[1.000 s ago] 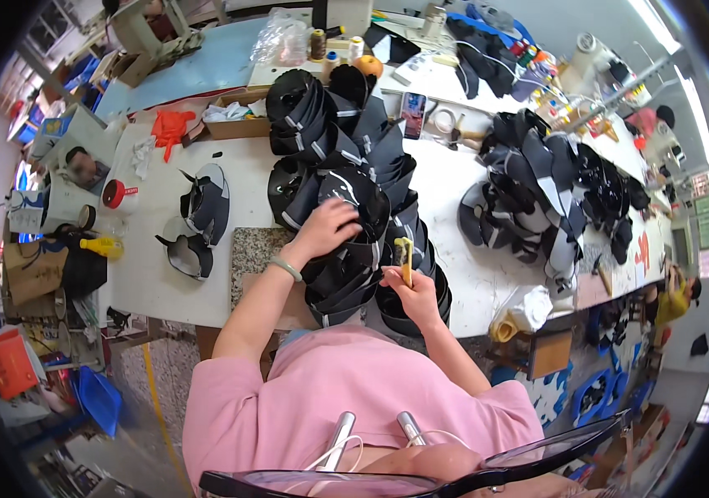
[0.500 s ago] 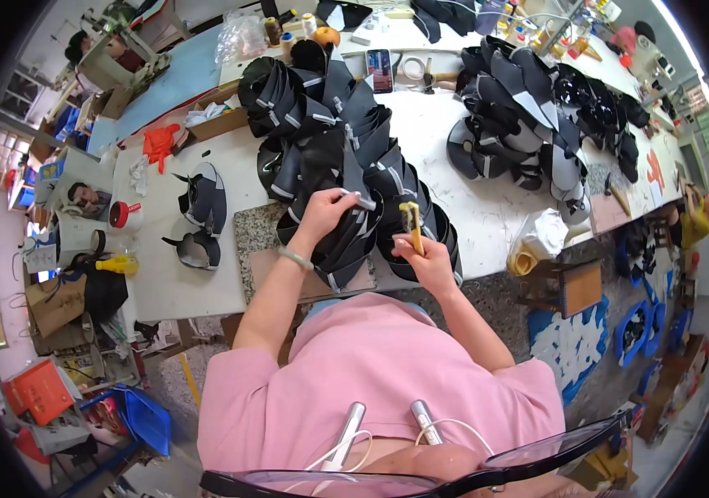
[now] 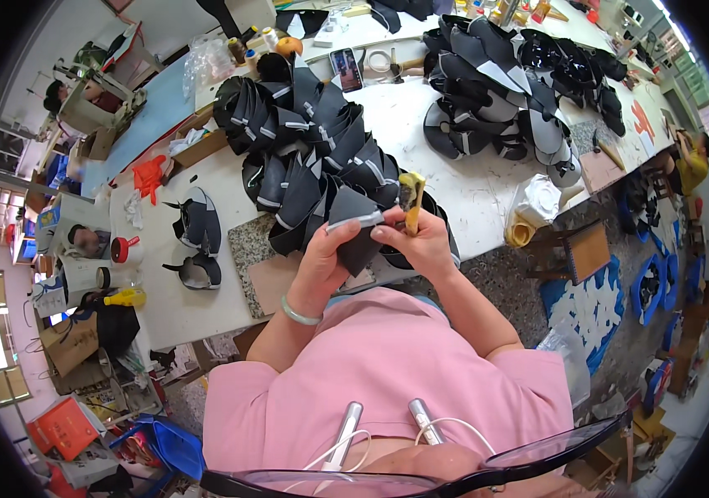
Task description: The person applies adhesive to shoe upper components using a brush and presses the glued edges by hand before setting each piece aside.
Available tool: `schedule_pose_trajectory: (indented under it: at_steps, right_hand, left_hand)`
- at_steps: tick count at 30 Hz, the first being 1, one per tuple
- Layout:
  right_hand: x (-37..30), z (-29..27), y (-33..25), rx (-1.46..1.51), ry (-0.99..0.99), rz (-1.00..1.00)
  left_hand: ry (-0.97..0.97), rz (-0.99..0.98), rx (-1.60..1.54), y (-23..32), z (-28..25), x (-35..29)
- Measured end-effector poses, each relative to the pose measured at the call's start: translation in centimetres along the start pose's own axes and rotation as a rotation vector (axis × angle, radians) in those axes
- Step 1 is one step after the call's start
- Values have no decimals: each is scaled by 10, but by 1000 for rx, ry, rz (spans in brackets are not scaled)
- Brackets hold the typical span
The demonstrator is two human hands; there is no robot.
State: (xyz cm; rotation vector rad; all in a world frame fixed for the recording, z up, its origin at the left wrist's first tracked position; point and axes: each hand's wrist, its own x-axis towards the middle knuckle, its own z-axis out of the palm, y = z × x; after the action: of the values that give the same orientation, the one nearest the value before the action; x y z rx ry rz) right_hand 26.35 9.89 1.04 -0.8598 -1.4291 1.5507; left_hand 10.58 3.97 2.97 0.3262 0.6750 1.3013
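My left hand (image 3: 321, 257) is closed on a black shoe upper piece (image 3: 356, 236), held up in front of my chest with a pale strip along its top edge. My right hand (image 3: 421, 242) is closed around a yellow-handled tool that looks like a glue brush (image 3: 412, 199), its head pointing up. The thumb and fingertips of that hand also touch the right end of the strip. Just beyond both hands lies a large heap of similar black upper pieces (image 3: 313, 124), nested in stacks, several with pale edges.
A stone slab (image 3: 248, 259) lies left of my hands, beyond it two separate black-and-grey uppers (image 3: 197, 220). Another heap of pieces (image 3: 487, 91) is at the right. A white container (image 3: 537, 201) stands near the front edge. A phone (image 3: 346, 70) and tape roll (image 3: 378, 61) lie farther back.
My left hand has drawn a piece off the heap toward my chest. The right hand, still gripping the brush-like tool, has come in to meet its edge. The view has shifted slightly.
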Motion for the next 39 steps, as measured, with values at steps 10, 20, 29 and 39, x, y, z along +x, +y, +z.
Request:
schedule_pose_trajectory:
  at_steps: [10, 20, 29, 39]
  right_hand:
    - [-6, -18, -13, 171, -94, 223]
    - [4, -23, -6, 255, -173, 358]
    - [12, -11, 8, -33, -81, 230]
    - [17, -12, -6, 37, -27, 175]
  left_hand:
    - [98, 211, 191, -17, 11, -2]
    - [218, 382, 466, -18, 16, -7]
    - [265, 575, 605, -36, 1, 5]
    - [282, 577, 622, -39, 12, 17]
